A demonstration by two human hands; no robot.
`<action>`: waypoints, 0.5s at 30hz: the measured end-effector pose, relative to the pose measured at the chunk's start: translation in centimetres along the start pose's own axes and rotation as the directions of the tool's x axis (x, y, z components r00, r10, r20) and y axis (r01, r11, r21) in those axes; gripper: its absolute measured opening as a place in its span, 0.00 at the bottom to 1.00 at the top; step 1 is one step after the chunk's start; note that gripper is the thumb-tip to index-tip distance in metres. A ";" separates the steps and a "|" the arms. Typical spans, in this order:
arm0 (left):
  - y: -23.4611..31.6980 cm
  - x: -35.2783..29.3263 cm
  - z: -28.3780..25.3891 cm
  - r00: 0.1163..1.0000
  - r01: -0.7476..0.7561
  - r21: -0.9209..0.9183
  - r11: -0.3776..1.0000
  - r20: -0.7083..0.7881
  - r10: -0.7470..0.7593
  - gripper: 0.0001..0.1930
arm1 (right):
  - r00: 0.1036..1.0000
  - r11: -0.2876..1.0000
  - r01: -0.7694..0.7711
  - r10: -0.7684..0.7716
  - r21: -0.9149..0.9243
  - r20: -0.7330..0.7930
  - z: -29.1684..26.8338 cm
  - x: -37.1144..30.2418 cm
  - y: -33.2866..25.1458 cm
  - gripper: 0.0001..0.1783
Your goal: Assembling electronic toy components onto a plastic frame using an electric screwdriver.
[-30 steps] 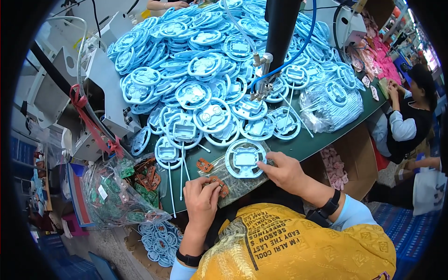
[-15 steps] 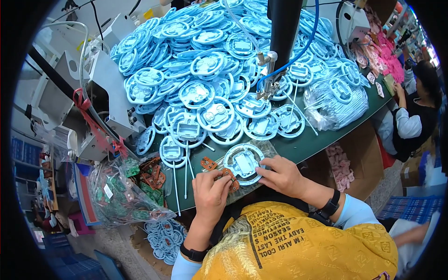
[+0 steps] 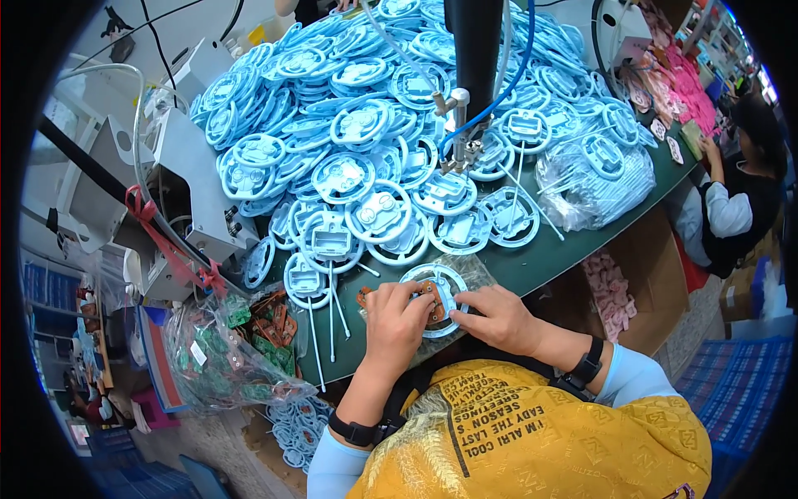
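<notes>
On the near edge of the green table lies a light blue round plastic housing [image 3: 450, 277] with an open ring rim. My left hand [image 3: 397, 323] pinches an orange circuit board [image 3: 435, 304] over the housing's middle; its fingers partly hide the board, and whether it sits down inside I cannot tell. My right hand [image 3: 501, 319] is closed on the housing's right side, thumb and fingertips on the rim. A second orange circuit board [image 3: 363, 296] shows just left of my left hand, on a clear plastic sheet [image 3: 474, 268].
A large heap of blue housings [image 3: 349, 125] covers the far table. A screwdriver on a black post [image 3: 474, 58] hangs above. Clear bags hold white sticks [image 3: 594, 191] and circuit boards [image 3: 224, 349]. Several white sticks [image 3: 317, 349] lie at left. A co-worker [image 3: 740, 191] sits at right.
My left hand has moved right and carried the orange circuit board from beside the housing to over its middle. My right hand stays at the housing's right rim.
</notes>
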State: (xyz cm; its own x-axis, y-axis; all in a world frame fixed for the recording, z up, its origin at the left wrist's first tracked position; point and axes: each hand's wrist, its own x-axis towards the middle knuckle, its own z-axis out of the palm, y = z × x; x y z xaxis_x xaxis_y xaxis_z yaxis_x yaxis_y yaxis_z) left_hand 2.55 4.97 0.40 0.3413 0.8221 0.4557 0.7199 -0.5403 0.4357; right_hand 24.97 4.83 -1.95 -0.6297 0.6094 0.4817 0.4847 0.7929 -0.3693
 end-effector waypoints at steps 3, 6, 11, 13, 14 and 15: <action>-0.2 0.0 0.5 1.000 -0.002 0.015 1.000 0.019 0.002 0.12 | 1.000 1.000 -0.001 0.002 0.015 -0.013 0.1 -0.1 0.1 0.16; -0.1 0.0 0.8 0.999 0.024 0.015 1.000 0.021 -0.024 0.12 | 1.000 1.000 0.005 -0.004 0.022 -0.029 0.0 -0.1 0.2 0.15; 0.3 0.9 1.5 0.999 0.026 -0.009 1.000 0.019 -0.026 0.11 | 1.000 1.000 0.006 -0.006 -0.017 -0.001 -0.8 -0.4 0.7 0.15; 0.1 0.2 1.3 0.999 0.039 -0.011 0.999 0.005 -0.039 0.11 | 0.998 0.999 0.025 -0.024 0.020 -0.059 0.0 -0.4 0.8 0.15; -0.2 -0.3 1.3 0.998 0.066 -0.003 0.998 -0.002 -0.066 0.11 | 0.995 0.999 0.024 -0.020 0.042 -0.099 -0.2 -0.4 1.1 0.16; -0.2 -0.8 1.1 0.999 0.050 -0.021 0.999 -0.012 -0.050 0.11 | 0.992 0.999 -0.003 0.008 0.034 -0.126 -1.6 0.0 2.0 0.16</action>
State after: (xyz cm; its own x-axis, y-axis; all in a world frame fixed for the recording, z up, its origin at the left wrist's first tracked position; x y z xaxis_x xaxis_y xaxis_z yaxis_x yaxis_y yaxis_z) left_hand 2.79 4.66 -0.93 0.2974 0.8458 0.4428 0.7229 -0.5025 0.4742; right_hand 26.91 6.38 -1.42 -0.5447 0.6105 0.5749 0.4657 0.7904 -0.3981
